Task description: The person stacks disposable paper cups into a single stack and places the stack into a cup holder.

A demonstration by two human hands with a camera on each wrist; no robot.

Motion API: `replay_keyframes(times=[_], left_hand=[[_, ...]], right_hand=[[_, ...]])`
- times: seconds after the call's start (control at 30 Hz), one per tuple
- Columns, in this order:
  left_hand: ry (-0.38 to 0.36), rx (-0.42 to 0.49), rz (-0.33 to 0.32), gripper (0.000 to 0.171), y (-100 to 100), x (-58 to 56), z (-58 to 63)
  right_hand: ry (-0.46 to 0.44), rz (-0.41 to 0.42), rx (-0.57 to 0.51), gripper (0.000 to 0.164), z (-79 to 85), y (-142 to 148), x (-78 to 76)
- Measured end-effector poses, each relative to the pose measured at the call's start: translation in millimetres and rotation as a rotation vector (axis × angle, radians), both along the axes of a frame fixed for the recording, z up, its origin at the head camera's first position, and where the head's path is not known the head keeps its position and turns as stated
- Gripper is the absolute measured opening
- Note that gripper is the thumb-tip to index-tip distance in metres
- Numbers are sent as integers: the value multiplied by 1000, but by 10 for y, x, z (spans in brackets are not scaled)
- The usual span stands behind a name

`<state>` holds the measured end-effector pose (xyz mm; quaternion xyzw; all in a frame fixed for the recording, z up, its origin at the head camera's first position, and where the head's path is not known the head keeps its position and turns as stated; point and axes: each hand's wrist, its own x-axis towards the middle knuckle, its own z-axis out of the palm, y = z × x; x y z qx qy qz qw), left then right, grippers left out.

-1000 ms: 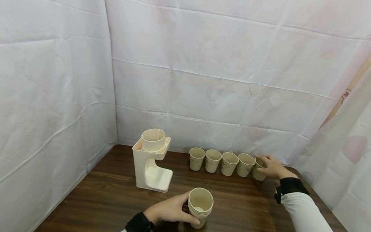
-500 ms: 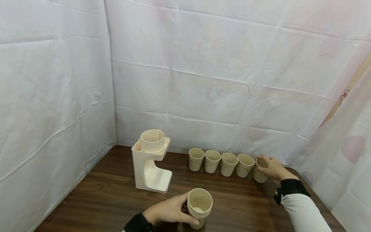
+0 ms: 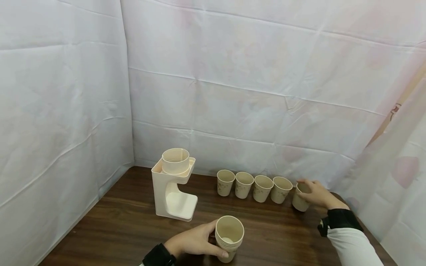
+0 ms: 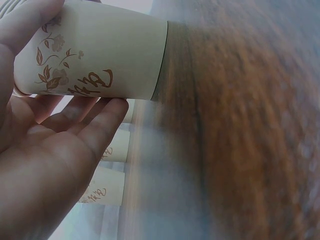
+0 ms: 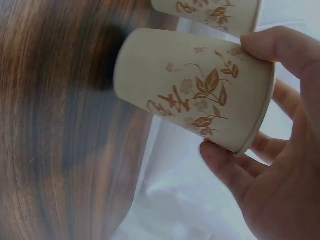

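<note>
Paper cup stack [image 3: 229,234] is the closest thing, near the front of the wooden table [image 3: 266,229], and the left hand [image 3: 196,240] is curled round its side with the thumb on the near face. I'd keep that grip soft, since thin cups probably dent easily.

Bit farther out and off to the left there's a cream stand [image 3: 161,192] with a round ring [image 3: 175,166] on top, neither hand on it.

Farther still, the right hand [image 3: 317,193] has the end cup [image 3: 300,202] pinched up near the rim, just right of a row of four cups [image 3: 263,190], with white cloth [image 3: 233,111] behind. Can't tell if its base is touching the wood. Best way imo: keep it upright, squeeze lightly and evenly, and watch the fingers don't knock the next cup along.

Compared with a second ago, the stack and left hand look the same. The end cup and right hand have shifted right and a touch toward the person though; back then that cup looked right up against its neighbour, now there's a slim gap.
</note>
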<state>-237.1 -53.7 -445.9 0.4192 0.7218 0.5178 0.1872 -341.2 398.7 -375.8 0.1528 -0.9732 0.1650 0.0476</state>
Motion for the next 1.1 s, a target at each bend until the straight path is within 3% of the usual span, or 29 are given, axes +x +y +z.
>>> replay_keyframes(times=[0.3,0.67,0.93,1.1], left_hand=[[-9,5,-8,70,5,1,16],[6,-9,-4,69,5,9,20],[6,-3,-5,68,4,10,-1],[-8,1,-7,69,-1,9,7]], right_hand=[[-70,0,-18,54,57,-18,126],[-41,28,-29,48,176,-143,319],[47,116,-31,47,273,-337,424],[4,118,-40,48,374,-466,518]])
